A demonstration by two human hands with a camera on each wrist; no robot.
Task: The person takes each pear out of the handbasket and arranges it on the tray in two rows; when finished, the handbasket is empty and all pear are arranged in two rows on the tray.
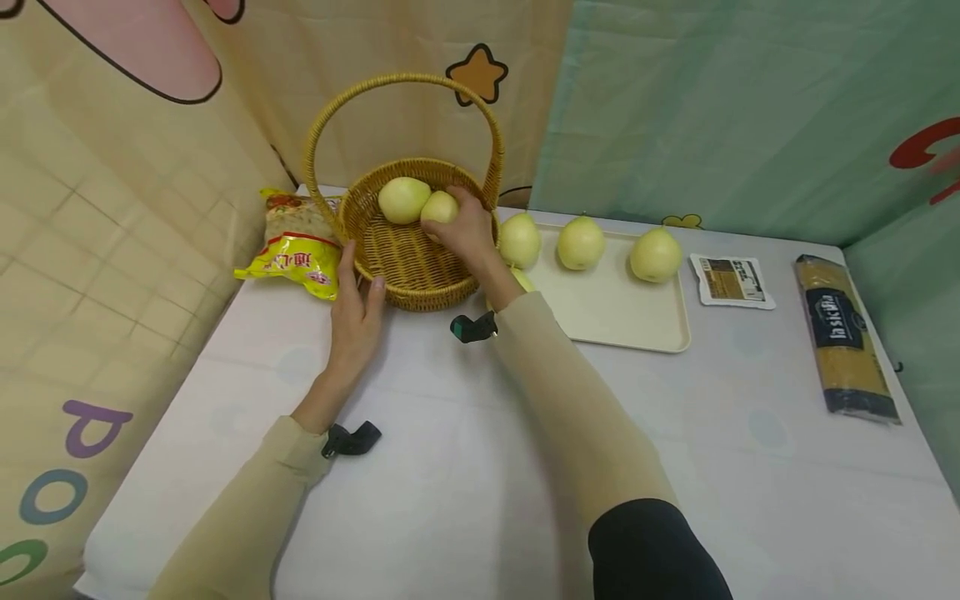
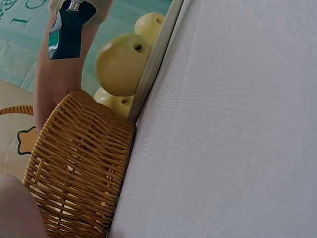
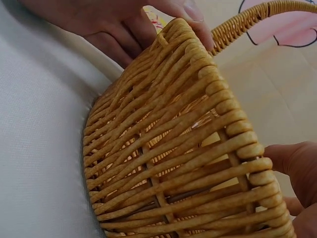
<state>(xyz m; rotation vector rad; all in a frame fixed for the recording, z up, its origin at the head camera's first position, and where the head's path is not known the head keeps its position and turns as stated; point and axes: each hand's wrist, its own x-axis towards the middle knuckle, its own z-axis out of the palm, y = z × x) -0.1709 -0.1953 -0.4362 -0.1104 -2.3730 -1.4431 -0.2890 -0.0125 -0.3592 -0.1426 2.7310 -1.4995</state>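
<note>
A wicker basket (image 1: 416, 296) with a tall arched handle stands at the back of the table. My left hand (image 1: 352, 321) grips its front-left side, the thumb at the rim and fingers along the outer wall. Inside the basket, my right hand (image 1: 465, 229) holds a pale yellow-green pear (image 1: 439, 207), beside another pear (image 1: 403, 200). In the right wrist view the basket wall (image 3: 173, 139) hides most of the right hand and its pear. A cream tray (image 1: 615, 321) to the right bears several pears (image 1: 581, 242), one partly hidden by my right forearm.
Left of the basket leans a yellow snack bag (image 1: 300, 250). Right of the tray lie a small white-and-brown packet (image 1: 731, 281) and a long pasta pack (image 1: 843, 333). Printed curtains (image 1: 712, 108) hang close behind the white-covered table (image 1: 420, 500).
</note>
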